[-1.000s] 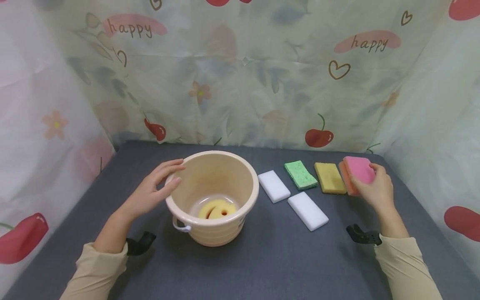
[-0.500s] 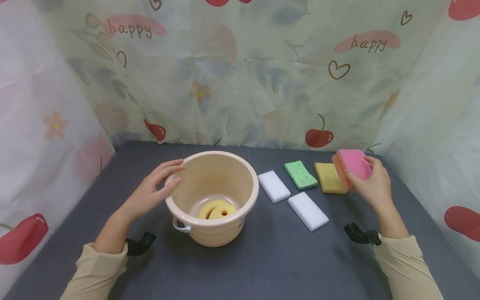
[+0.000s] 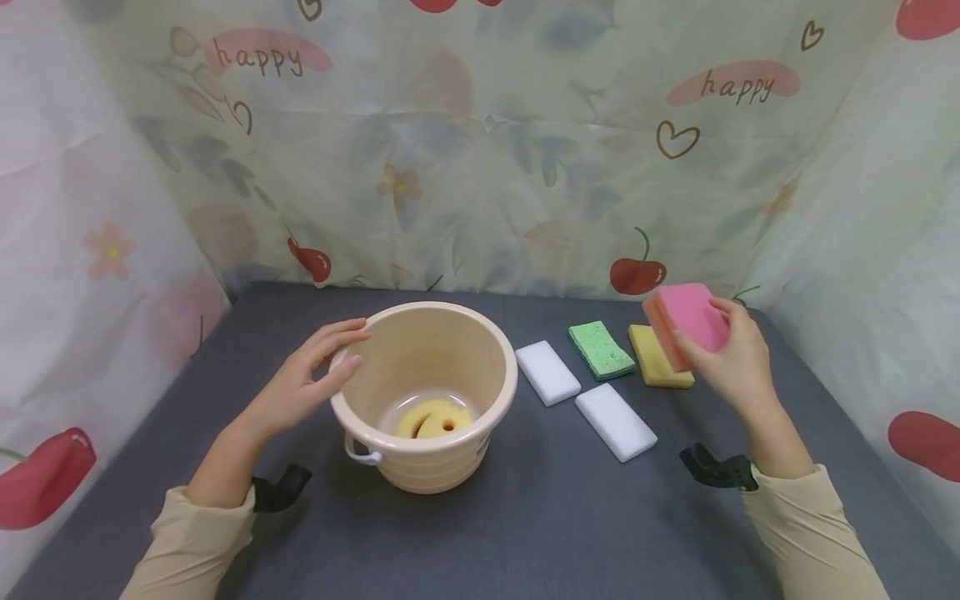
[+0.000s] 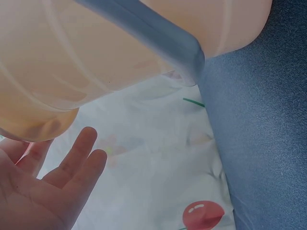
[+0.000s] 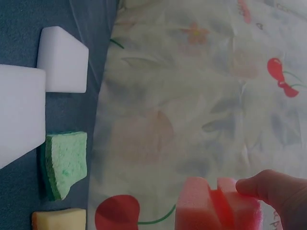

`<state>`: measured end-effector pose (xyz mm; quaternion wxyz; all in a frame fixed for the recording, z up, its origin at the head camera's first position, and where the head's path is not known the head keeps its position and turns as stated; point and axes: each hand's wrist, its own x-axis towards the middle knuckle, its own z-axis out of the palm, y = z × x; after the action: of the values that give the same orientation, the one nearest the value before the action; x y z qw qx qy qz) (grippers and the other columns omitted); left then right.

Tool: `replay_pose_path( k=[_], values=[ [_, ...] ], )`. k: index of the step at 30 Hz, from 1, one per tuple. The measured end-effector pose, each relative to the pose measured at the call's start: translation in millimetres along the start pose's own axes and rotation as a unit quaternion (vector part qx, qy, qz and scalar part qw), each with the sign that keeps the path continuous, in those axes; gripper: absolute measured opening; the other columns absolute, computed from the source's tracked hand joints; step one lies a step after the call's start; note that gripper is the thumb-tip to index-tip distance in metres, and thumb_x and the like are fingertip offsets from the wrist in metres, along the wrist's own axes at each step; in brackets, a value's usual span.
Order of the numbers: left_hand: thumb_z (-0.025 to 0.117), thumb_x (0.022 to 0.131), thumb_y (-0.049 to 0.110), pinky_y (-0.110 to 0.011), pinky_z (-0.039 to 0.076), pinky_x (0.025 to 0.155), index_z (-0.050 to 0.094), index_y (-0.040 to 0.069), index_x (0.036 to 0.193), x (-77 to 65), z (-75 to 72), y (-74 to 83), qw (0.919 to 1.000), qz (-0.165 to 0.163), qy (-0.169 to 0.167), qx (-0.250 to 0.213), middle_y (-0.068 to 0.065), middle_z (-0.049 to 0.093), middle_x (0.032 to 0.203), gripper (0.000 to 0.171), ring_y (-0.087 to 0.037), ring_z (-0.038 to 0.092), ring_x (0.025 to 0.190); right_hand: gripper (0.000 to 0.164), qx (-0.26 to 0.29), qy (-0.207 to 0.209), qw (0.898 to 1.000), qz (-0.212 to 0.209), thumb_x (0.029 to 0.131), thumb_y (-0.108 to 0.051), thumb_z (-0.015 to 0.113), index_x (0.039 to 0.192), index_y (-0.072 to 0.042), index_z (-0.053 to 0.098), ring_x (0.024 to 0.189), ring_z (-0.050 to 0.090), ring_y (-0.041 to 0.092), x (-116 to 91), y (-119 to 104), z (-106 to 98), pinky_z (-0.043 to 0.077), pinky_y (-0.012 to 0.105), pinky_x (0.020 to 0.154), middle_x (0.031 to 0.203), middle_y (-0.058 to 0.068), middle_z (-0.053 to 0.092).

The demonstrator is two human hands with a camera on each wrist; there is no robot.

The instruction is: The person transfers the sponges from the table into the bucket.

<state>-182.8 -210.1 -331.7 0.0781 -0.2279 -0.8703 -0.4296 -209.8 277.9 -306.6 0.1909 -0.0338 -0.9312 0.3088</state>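
Observation:
My right hand (image 3: 731,354) pinches a pink and orange sponge (image 3: 696,317) and holds it raised at the right, where it overlaps part of the yellow sponge (image 3: 654,360) in the head view. The right wrist view shows the thumb pressed on one end of the pink sponge (image 5: 242,211). My left hand (image 3: 300,379) rests at the left rim of a cream bucket (image 3: 501,400), its fingers extended. In the left wrist view the fingers (image 4: 79,153) are spread just by the bucket's rim. Inside the bucket, at its bottom, lies a yellow smiley-faced sponge (image 3: 438,417).
Two white sponges (image 3: 547,372) lie on the dark table (image 3: 540,533), right of the bucket. A green sponge (image 3: 600,350) sits behind them. The bucket's white handle (image 3: 362,454) hangs at its left side. A printed curtain (image 3: 487,167) encloses the back and sides.
My right hand has carried the pink and orange sponge up and to the left, over toward the yellow sponge. The left hand and bucket have stayed in place.

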Motion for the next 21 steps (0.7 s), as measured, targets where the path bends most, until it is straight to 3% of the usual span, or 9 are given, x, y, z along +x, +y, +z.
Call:
replay_pose_path(
  k=[13,19,21],
  values=[
    [0.053,0.095,0.018,-0.016,0.028,0.103,0.053,0.009,0.129,0.0,-0.5,1.1,1.0,-0.006,-0.004,0.001,-0.008,0.039,0.146,0.036,-0.026,0.033,0.136,0.068,0.017,-0.009,0.999,-0.044,0.086,-0.026,0.064,0.139,0.003,0.033,0.105,0.044,0.041,-2,-21,0,0.04,0.038,0.071,0.129,0.03,0.044],
    [0.053,0.095,0.018,-0.047,0.03,0.107,0.053,0.008,0.129,0.6,-0.5,1.9,0.9999,-0.011,-0.007,-0.003,-0.008,0.039,0.146,0.036,-0.026,0.033,0.136,0.067,0.021,-0.012,0.998,-0.065,0.085,-0.024,0.065,0.138,0.003,0.034,0.102,0.044,0.041,-5,-30,1,0.041,0.037,0.068,0.127,0.03,0.045],
    [0.053,0.095,0.018,-0.052,0.029,0.106,0.053,0.008,0.129,0.7,-0.5,1.9,0.9999,-0.011,-0.007,-0.004,-0.008,0.039,0.146,0.036,-0.026,0.033,0.136,0.067,0.022,-0.013,0.997,-0.071,0.085,-0.024,0.065,0.138,0.003,0.034,0.101,0.045,0.04,-6,-34,2,0.041,0.036,0.068,0.126,0.029,0.045]
  ],
)
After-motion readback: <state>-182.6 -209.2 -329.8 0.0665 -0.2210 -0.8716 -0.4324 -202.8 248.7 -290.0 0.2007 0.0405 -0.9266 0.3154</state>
